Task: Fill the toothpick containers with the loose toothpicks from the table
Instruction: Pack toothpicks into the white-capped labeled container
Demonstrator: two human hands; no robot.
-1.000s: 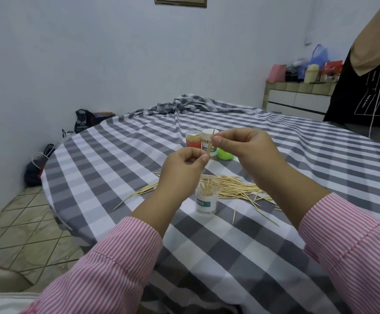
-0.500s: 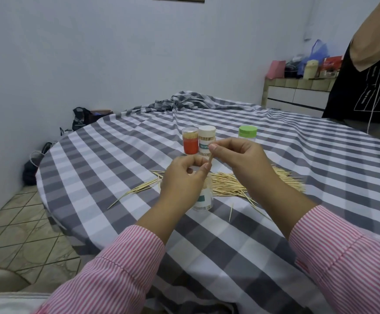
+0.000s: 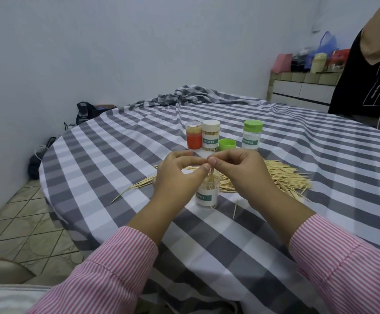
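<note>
Four containers — three capped (image 3: 211, 138), one open jar (image 3: 207, 194) part-filled. Both hands — left hand (image 3: 180, 177), right hand (image 3: 241, 171) — pinch toothpicks (image 3: 212, 174) above it.

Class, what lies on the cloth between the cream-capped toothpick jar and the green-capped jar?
A loose green lid, seen in the head view, between the cream-capped jar and the green-capped jar.
</note>
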